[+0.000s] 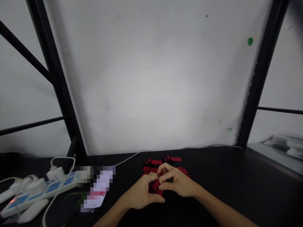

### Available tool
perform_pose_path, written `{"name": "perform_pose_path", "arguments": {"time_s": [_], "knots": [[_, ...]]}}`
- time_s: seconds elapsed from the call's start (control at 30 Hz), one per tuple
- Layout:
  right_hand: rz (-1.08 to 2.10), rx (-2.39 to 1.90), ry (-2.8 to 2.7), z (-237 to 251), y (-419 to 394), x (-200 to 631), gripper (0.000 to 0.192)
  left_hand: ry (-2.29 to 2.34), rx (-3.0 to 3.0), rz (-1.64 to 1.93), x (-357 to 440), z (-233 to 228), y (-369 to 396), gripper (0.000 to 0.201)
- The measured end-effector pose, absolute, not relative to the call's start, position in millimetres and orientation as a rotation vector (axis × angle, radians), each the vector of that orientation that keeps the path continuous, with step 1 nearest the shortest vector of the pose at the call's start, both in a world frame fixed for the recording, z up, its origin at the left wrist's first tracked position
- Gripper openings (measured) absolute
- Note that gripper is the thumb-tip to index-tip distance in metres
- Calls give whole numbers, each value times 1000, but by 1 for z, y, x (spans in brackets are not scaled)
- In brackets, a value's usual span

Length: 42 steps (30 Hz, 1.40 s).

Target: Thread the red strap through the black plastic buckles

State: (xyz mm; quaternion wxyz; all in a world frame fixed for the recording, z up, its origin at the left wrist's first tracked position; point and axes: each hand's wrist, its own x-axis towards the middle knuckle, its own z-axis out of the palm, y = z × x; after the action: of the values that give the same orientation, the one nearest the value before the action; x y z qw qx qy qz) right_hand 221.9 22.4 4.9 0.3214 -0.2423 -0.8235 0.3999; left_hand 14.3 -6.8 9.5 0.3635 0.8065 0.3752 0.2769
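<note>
Both hands meet low over the dark table (236, 183); the left hand (144, 192) and right hand (177, 181) pinch one small red piece (156, 186) between curled fingers; more red pieces (163, 164) lie just behind; a power strip (35, 192) sits far left.

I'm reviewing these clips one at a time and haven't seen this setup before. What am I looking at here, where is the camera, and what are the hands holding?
There is no machine here: the one picture comes from a camera worn on a person's head, looking forward and down. The left hand and right hand meet over a dark table, pinching a small red and black piece between them. More red and black pieces lie just behind the hands. At the left sits a white power strip with chargers plugged in. A white panel in a black frame stands behind.
</note>
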Motion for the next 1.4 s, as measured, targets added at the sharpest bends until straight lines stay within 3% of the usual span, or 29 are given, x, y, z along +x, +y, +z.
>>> {"name": "perform_pose_path", "arguments": {"time_s": [0.17, 0.37, 0.57, 0.77, 0.93, 1.07, 1.13, 1.2, 1.4], "knots": [[1096, -602, -2177, 11, 19, 225, 26, 919, 2058, 706, 10, 10, -6, 37], [800, -811, -2101, 8, 13, 219, 19, 1123, 2229, 884, 16, 5, -6, 35], [695, -1012, -1847, -2, 13, 205, 19, 1246, 2360, 906, 27, 7, -12, 29], [804, -1007, -2075, -2, 20, 219, 19, 1259, 2500, 920, 19, 3, -7, 28], [762, -1086, -2157, -6, 35, 241, 28, 1285, 2530, 793, 11, 1, 0, 29], [698, -1306, -2221, -9, 45, 258, 27, 1303, 2514, 729, -1, 9, -1, 43], [651, -1430, -2263, -7, 47, 268, 26, 1340, 2501, 665, -9, 16, -4, 37], [563, -1572, -2288, -3, 49, 279, 23, 1359, 2485, 532, -17, 22, -8, 31], [191, -1796, -2218, 11, 46, 292, 20, 1338, 2483, 365, -15, 21, -16, 39]]}}
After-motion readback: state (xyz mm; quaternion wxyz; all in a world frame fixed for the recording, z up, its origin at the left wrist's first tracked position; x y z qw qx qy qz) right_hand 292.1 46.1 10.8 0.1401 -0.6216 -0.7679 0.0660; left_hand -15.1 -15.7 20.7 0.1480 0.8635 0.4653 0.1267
